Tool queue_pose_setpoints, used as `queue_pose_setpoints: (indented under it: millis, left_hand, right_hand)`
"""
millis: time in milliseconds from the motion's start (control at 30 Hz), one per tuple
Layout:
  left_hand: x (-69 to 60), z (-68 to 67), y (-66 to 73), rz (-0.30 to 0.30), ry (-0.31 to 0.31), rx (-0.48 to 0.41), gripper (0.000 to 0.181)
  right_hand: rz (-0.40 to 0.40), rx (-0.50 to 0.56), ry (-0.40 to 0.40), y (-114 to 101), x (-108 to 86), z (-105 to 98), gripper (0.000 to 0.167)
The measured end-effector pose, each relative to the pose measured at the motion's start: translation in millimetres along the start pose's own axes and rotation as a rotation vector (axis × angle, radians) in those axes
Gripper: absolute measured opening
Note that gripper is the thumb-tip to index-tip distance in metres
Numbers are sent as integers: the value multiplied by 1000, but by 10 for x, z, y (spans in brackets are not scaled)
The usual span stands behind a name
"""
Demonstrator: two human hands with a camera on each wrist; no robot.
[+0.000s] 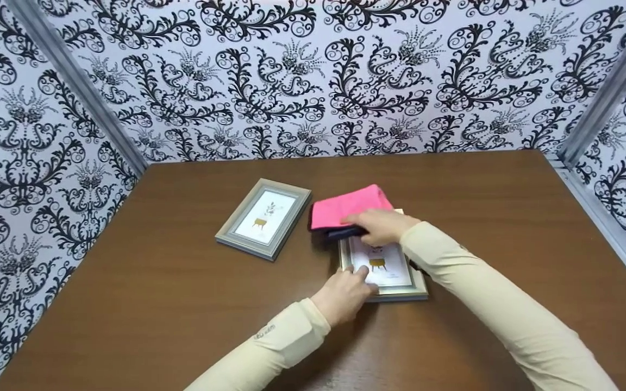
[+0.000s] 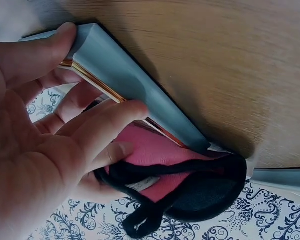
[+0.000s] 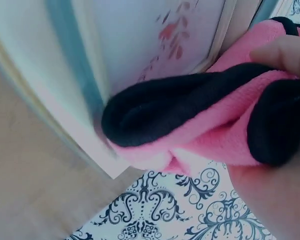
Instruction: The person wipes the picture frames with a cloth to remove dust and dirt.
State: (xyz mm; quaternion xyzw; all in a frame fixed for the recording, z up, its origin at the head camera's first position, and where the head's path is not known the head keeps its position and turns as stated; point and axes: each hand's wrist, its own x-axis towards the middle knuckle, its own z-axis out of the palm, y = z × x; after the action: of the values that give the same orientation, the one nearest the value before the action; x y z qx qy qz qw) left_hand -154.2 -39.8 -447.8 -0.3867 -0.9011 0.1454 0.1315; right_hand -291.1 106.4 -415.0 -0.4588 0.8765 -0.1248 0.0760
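A picture frame [image 1: 419,290] with a drawing of a small brown stool lies on the table in front of me. My left hand [image 1: 345,293] grips its near left corner, and the left wrist view shows the thumb [image 2: 66,37] against the frame's grey-blue side [image 2: 125,82]. Over the far part of that frame, my right hand [image 1: 383,225] holds a folded pink cloth [image 1: 345,209] with dark edging. In the right wrist view, folds of the cloth [image 3: 210,125] touch or nearly touch the frame's border. The right hand's lower fingers are mostly hidden.
A second picture frame [image 1: 237,217] with a similar drawing lies face up to the left. The brown wooden table [image 1: 155,304] meets patterned walls [image 1: 313,81] at the back and sides.
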Motion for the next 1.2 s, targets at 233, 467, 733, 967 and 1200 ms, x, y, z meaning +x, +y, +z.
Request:
queue_pose_setpoints:
  millis: [233, 467, 733, 967, 1200]
  left_hand:
    - [1, 5, 20, -20, -17, -12, 29]
    - [21, -52, 6, -33, -44, -17, 28]
    - [24, -55, -15, -36, -23, -36, 24]
    - [27, -53, -4, -48, -28, -27, 23]
    - [37, 0, 14, -22, -39, -11, 25]
  right_hand:
    - [44, -57, -36, 60, -101, 3, 54]
    - [66, -196, 7, 140, -286, -47, 50]
    - [186, -259, 54, 174, -493, -85, 47]
    - [251, -253, 125, 42, -493, 11, 21]
    - [314, -128, 142, -153, -332, 87, 14]
